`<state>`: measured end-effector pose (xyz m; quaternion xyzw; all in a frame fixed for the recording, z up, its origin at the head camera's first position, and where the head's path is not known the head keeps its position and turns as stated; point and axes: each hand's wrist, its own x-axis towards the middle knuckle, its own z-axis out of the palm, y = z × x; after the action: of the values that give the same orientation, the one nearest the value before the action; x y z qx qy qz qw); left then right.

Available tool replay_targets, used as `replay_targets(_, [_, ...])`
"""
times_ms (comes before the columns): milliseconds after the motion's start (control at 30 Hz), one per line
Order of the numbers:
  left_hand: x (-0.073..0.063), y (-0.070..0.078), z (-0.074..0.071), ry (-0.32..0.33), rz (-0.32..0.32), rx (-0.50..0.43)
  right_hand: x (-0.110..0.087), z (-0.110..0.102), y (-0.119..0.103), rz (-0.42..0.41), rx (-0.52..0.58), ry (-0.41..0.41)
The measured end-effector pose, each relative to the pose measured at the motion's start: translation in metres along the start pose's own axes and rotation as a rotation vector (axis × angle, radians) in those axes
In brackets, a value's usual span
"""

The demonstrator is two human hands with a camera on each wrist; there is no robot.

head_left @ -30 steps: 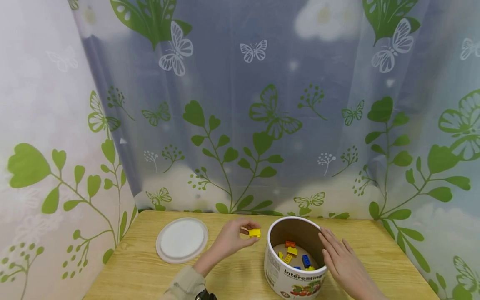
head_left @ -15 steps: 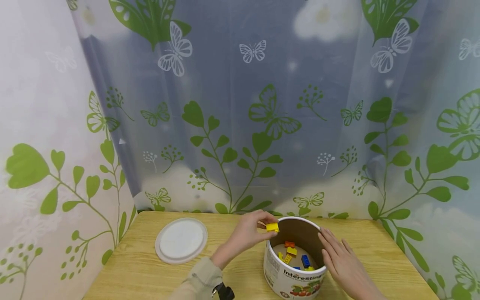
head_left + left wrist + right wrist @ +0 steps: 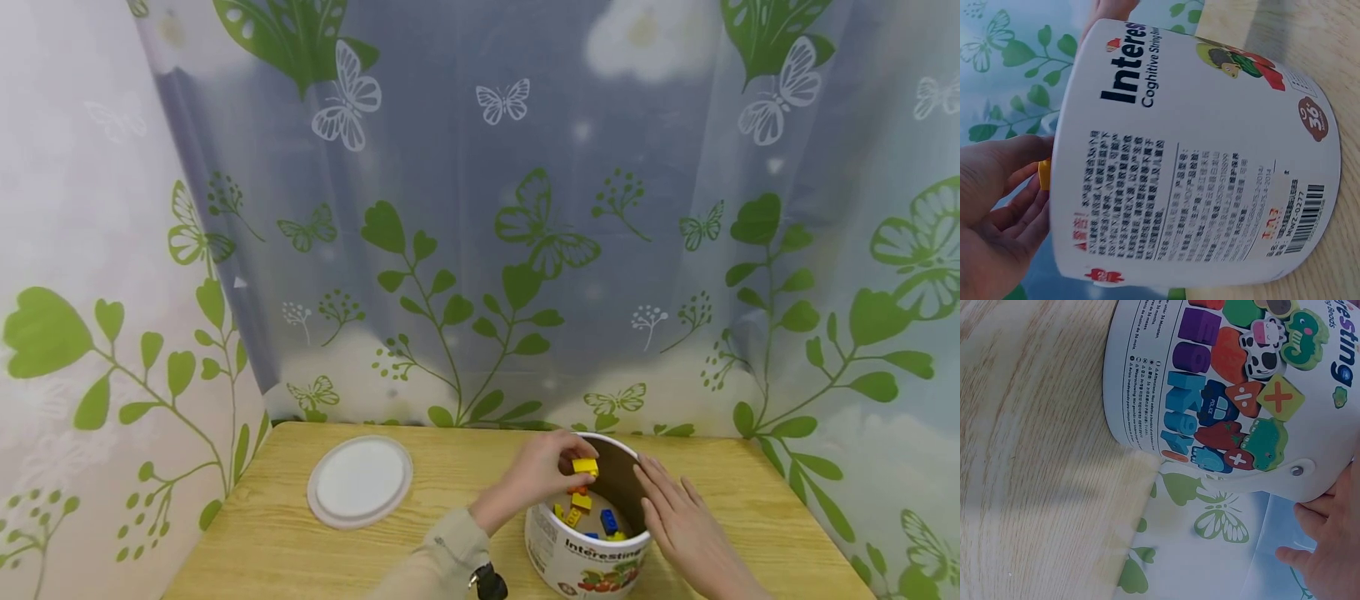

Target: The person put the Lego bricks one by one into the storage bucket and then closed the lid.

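Note:
A yellow toy brick (image 3: 584, 467) is pinched between the thumb and fingers of my left hand (image 3: 538, 473), over the mouth of a white printed bucket (image 3: 545, 542). Several bricks lie on its floor, among them a blue brick (image 3: 608, 522) and a yellow brick (image 3: 581, 502). An orange-red one is partly covered by the left hand. Against the bucket's right rim rests my right hand (image 3: 686, 521), its fingers fairly straight. The left wrist view catches only a sliver of the held brick (image 3: 1045, 175) beside the bucket's edge.
A round white lid (image 3: 360, 482) lies flat on the wooden table (image 3: 255, 542), left of the bucket. Behind the table hangs a curtain (image 3: 450, 125) with leaves and butterflies. A handle pivot (image 3: 1297, 470) sticks out from the bucket's side.
My left hand has carried the yellow brick rightward from the table's middle, past the bucket's left rim, to over its opening. The right hand has stayed on the rim.

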<state>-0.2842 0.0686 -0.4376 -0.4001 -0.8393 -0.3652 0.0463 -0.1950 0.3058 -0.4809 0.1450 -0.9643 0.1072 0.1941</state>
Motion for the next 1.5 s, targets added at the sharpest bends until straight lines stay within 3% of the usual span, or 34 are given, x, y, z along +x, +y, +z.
replay_targets(367, [0.010, -0.001, 0.022, -0.083, -0.003, 0.097, 0.001, 0.000, -0.001, 0.002, 0.002, -0.005])
replay_targets(600, [0.010, 0.000, 0.027, -0.126, -0.011, 0.145, 0.000, 0.003, 0.001, -0.021, -0.005, 0.053])
replay_targets(800, [0.009, 0.000, 0.029, -0.087, 0.009, 0.178, -0.001, 0.004, 0.001, -0.031, -0.012, 0.078])
replay_targets(900, [0.008, 0.001, 0.027, -0.031, 0.007, 0.131, 0.000, 0.004, 0.001, -0.031, -0.011, 0.066])
replay_targets(1033, [0.005, 0.000, 0.021, 0.026, -0.014, 0.003, 0.000, 0.003, 0.001, -0.025, -0.002, 0.049])
replay_targets(1167, [0.001, -0.001, 0.015, 0.057, -0.030, -0.103, 0.000, 0.002, 0.000, -0.030, 0.003, 0.047])
replay_targets(1333, [-0.004, -0.002, 0.007, 0.084, -0.026, -0.156, 0.000, 0.001, 0.001, -0.039, 0.000, 0.055])
replay_targets(1500, [-0.014, -0.002, -0.001, 0.103, -0.074, -0.230, -0.001, 0.004, 0.002, -0.049, 0.043, 0.079])
